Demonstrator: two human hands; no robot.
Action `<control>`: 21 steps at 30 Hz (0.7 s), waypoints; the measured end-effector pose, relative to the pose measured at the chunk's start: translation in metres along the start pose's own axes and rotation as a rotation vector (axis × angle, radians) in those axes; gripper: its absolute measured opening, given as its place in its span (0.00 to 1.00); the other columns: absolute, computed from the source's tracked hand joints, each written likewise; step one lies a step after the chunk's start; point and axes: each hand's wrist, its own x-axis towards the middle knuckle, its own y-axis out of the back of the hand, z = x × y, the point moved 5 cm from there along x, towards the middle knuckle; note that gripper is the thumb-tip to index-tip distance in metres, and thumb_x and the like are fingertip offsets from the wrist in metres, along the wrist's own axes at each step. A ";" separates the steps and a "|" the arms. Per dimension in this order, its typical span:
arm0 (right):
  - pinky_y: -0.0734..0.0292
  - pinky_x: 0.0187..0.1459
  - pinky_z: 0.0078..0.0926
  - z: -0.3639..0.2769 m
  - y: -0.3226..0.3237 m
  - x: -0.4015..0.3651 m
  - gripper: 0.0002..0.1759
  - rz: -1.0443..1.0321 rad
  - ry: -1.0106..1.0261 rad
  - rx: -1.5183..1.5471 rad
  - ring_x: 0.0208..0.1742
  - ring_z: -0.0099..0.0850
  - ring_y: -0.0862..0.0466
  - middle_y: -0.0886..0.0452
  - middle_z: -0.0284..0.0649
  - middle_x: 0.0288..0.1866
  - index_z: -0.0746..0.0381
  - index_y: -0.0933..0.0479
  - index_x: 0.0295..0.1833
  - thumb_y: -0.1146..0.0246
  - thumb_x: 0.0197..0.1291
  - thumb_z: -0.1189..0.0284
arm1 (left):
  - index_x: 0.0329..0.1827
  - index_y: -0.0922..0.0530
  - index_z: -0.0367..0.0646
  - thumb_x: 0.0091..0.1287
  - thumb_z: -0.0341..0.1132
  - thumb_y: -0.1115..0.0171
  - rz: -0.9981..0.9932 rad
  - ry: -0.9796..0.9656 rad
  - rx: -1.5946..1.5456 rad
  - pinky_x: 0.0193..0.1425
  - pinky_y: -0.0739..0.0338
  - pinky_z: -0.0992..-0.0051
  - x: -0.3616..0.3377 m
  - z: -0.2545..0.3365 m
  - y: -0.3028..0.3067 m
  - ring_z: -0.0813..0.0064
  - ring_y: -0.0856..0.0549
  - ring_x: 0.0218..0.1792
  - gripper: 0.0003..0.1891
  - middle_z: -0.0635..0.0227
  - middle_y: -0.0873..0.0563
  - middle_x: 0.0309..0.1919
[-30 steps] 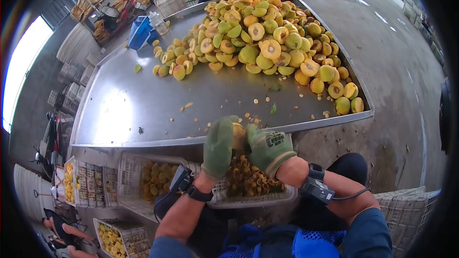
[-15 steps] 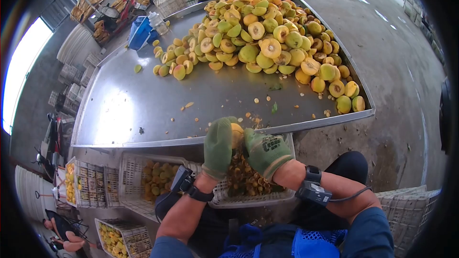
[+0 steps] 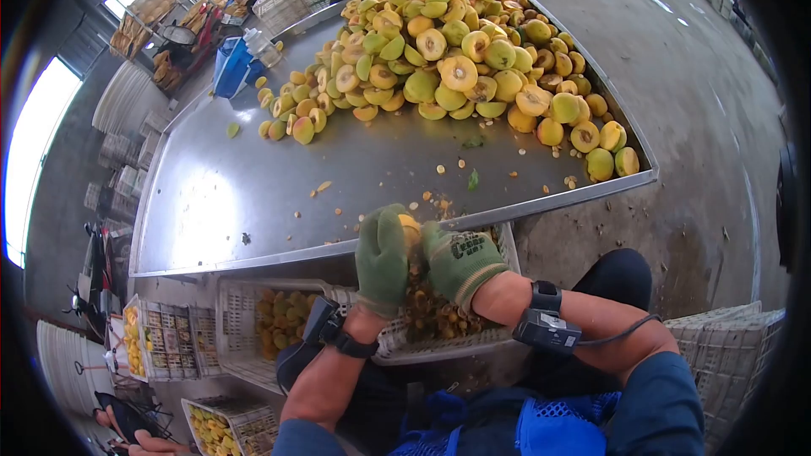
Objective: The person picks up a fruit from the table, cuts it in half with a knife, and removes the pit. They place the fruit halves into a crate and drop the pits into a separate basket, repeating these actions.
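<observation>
My view has swung slightly over the table [image 3: 355, 160]; its pile [image 3: 439, 59] looks unchanged. Above the crate [image 3: 448, 349], the right hand [image 3: 462, 262] has drawn closer to the left hand [image 3: 382, 262], whose fingers curl round a fruit [image 3: 410, 230] — likely the same piece, so still being worked. The right's fingers bend inward — I can't tell whether they grip anything.

Green gloves [image 3: 382, 263] — dark blue sleeves [image 3: 663, 401]

Fruit [image 3: 439, 76] lies on the table [image 3: 279, 190] right of a tub [image 3: 230, 69] and bottle [image 3: 263, 48], with crates [image 3: 452, 350] side by side before the table.
</observation>
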 end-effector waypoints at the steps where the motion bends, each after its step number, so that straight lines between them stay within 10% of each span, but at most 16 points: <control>1: 0.16 0.48 0.46 0.001 0.000 0.000 0.12 0.001 0.023 -0.012 0.48 0.49 0.10 0.11 0.52 0.46 0.65 0.23 0.53 0.43 0.71 0.71 | 0.59 0.20 0.37 0.84 0.46 0.51 -0.013 0.018 -0.017 0.53 0.19 0.72 0.000 0.002 0.000 0.75 0.16 0.46 0.20 0.64 0.15 0.48; 6: 0.16 0.50 0.46 0.004 -0.005 0.002 0.16 -0.080 -0.015 0.161 0.50 0.52 0.11 0.13 0.56 0.47 0.67 0.24 0.55 0.39 0.67 0.69 | 0.59 0.20 0.36 0.84 0.42 0.51 -0.026 0.111 -0.126 0.55 0.19 0.70 -0.003 0.002 -0.002 0.73 0.17 0.47 0.18 0.61 0.16 0.50; 21: 0.19 0.46 0.49 0.004 -0.019 0.011 0.14 -0.165 0.119 0.383 0.44 0.55 0.12 0.13 0.53 0.41 0.62 0.21 0.51 0.38 0.66 0.65 | 0.69 0.28 0.37 0.86 0.47 0.55 0.141 -0.440 0.122 0.59 0.20 0.69 -0.021 0.009 -0.002 0.72 0.17 0.52 0.23 0.62 0.17 0.56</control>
